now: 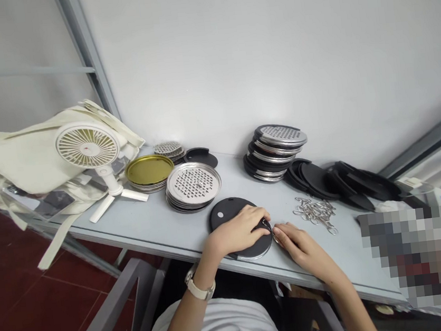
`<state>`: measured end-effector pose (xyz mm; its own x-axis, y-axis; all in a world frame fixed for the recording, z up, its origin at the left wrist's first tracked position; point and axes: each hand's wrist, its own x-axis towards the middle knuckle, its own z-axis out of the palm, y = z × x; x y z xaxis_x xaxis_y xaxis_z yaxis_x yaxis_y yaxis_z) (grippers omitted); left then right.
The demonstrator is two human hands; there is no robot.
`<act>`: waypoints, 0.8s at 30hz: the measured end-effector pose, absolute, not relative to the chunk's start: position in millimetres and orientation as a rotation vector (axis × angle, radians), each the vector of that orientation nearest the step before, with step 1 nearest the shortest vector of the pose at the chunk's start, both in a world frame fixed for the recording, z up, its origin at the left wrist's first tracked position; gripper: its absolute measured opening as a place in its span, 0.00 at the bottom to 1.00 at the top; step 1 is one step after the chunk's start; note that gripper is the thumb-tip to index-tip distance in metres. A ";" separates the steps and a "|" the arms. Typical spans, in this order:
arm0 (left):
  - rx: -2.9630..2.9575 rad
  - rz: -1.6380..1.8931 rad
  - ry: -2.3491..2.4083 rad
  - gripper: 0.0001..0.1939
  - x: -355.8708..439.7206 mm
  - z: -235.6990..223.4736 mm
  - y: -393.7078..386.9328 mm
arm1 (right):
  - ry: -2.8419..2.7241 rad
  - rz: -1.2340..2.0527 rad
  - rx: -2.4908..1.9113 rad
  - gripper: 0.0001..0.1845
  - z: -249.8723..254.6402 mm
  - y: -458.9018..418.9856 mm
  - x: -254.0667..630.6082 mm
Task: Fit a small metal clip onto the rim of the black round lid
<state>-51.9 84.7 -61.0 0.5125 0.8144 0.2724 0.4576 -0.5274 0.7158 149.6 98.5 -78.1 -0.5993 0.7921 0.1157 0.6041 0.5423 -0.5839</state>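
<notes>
A round black cover (225,210) with a small pale dot lies near the table's front edge, a metal rim showing along its lower side. My left hand (241,229) rests across it, fingers and thumb closed around its right edge. A bent wire clip (267,225) sits at that edge between my hands. From the right, my right hand (295,242) pinches the clip, and its fingers hide part of it. Beside my right hand lies a heap of loose wire clips (315,212). Left of the cover stands a stack of round metal grater discs (194,185).
Gold-coloured round lids (149,170) and a white fan (87,146) stand at the left, by a cream bag (36,154). Against the wall is a stack of graters in black holders (277,151). Black covers (317,178) overlap at the right, near a pixelated patch (417,254).
</notes>
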 end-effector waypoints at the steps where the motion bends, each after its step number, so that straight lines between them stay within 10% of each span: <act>1: 2.180 0.819 1.042 0.11 -51.8 -60.7 84.5 | -2.416 0.711 -1.146 0.19 -78.0 98.5 149.6; 24: 2.102 0.919 1.077 0.11 -51.1 -63.8 87.2 | -2.422 0.711 -1.108 0.19 -74.2 97.8 149.9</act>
<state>-51.1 87.2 -63.8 0.4314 0.8489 0.3055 0.4348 -0.4923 0.7540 149.9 97.8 -74.2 -0.6156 0.7773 0.1298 0.5840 0.5605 -0.5872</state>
